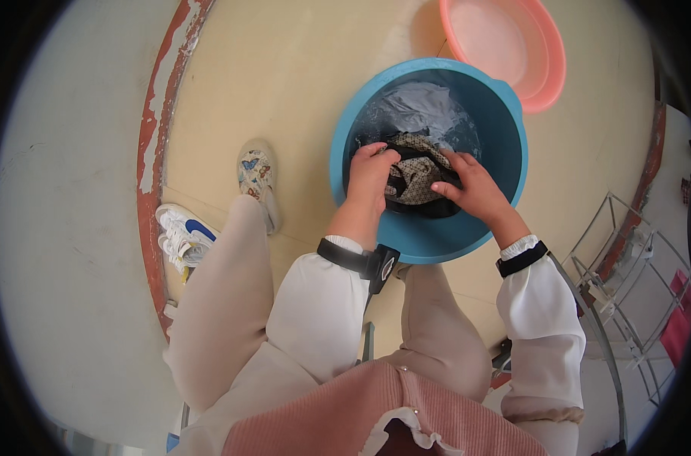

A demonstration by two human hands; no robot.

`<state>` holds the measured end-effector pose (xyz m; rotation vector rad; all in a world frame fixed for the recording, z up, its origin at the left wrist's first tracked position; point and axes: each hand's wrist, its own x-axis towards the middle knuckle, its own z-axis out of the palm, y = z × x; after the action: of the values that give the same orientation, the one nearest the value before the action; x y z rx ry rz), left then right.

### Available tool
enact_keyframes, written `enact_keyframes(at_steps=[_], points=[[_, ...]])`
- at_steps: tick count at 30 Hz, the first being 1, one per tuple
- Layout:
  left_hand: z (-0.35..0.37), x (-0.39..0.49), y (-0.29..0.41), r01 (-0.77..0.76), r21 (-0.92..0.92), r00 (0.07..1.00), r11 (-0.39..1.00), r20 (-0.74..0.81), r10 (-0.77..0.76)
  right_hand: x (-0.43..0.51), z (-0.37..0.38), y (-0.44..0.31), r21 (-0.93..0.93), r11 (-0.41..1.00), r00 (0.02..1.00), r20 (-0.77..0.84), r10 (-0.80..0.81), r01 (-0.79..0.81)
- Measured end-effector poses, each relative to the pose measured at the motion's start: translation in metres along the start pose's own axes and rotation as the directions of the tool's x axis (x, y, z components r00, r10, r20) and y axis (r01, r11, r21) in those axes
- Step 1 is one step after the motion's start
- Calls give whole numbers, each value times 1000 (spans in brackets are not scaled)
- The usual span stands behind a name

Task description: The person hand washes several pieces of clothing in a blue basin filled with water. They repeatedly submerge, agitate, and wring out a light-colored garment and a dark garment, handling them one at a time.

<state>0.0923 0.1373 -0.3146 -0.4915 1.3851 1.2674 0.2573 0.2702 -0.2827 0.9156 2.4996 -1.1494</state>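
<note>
A blue plastic basin (396,236) stands on the floor before me, with water and clothes in it. My left hand (372,174) grips the left side of a black and beige patterned cloth (416,179), its fingers curled over the fabric. At the cloth's right side is my right hand (470,185), thumb and fingers spread on the fabric and holding its edge. Beyond both hands lies a wet white cloth (419,105) in the water. The underside of the patterned cloth is hidden.
A pink basin (557,62) touches or nearly touches the blue one at the upper right. White sneakers (183,236) lie by the red-edged wall at left. On the right stands a metal wire rack (624,290). My shoe (256,171) rests left of the blue basin.
</note>
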Motion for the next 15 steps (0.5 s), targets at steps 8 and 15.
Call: enact_keyframes(at_steps=[8, 15], points=[[7, -2, -1, -118, -352, 976, 928, -216, 42, 75, 4, -11, 310, 950, 999, -18, -26, 31], [9, 12, 2, -41, -303, 970, 952, -242, -36, 124, 96, -16, -493, 870, 992, 100, 81, -21]])
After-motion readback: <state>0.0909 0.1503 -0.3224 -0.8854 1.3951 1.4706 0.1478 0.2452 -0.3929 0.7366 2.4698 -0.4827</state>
